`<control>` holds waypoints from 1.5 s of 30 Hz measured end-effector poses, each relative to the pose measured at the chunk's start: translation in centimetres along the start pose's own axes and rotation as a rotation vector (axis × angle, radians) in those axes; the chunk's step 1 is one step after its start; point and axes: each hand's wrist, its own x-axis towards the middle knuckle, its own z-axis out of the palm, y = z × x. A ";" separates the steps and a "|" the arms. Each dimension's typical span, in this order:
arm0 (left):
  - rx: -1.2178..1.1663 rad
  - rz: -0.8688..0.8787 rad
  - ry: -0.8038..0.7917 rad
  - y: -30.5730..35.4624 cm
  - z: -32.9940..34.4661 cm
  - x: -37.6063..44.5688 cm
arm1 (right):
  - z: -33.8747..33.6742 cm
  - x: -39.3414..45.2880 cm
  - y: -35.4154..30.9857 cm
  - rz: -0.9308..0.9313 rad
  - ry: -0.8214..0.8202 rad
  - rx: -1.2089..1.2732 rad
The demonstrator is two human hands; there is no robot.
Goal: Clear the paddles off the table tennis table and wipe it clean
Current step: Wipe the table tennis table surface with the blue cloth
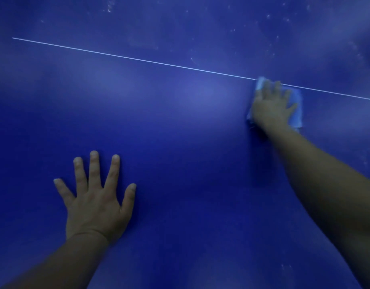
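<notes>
Right hand [270, 105] flat on pale cloth [295, 113].

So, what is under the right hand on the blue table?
A light blue cloth lies under the right hand, pressed flat onto the table where the white line passes. The hand covers the cloth's middle; only its edges show.

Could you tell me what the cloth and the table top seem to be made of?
The cloth under the right hand looks like soft, light blue fabric, perhaps microfibre: it lies flat and limp, though blur hides its weave. The table looks like a hard painted board with a smooth, faintly glossy blue finish, showing soft reflections, a thin white line and pale smudges.
</notes>
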 end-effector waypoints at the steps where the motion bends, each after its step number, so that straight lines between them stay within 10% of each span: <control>1: -0.003 -0.003 0.002 0.0 -0.1 0.0 | 1.2 -2.1 -1.5 -0.228 -0.012 -0.055; 5: -0.005 -0.009 -0.009 0.2 -0.3 0.0 | 1.0 -4.2 0.7 -0.621 -0.112 -0.154; 10: 0.001 -0.020 -0.006 0.4 -0.4 -0.1 | -1.5 5.0 9.1 -0.049 -0.054 -0.065; 17: -0.022 -0.029 -0.011 0.3 -0.5 -0.1 | 0.9 -12.6 10.2 -1.201 -0.183 -0.215; 19: -0.021 -0.030 -0.013 0.3 -0.5 -0.1 | 0.2 -11.2 10.6 -1.285 -0.201 -0.270; 25: -0.013 -0.038 0.004 0.6 -0.5 -0.2 | -1.2 -1.5 7.9 -0.467 -0.056 -0.149; 32: -0.003 -0.033 0.028 0.6 -0.4 -0.3 | 0.2 -23.8 15.4 -1.357 -0.244 -0.176; 34: 0.001 -0.036 0.039 0.6 -0.3 -0.4 | 0.2 -20.0 15.8 -1.311 -0.205 -0.187; 39: 0.054 -0.036 0.055 0.7 -0.5 -0.6 | -0.8 -8.6 12.5 -0.408 -0.096 -0.057; 45: -0.030 0.098 0.075 1.7 -0.3 -5.2 | 0.6 -24.4 15.5 -0.811 -0.047 -0.099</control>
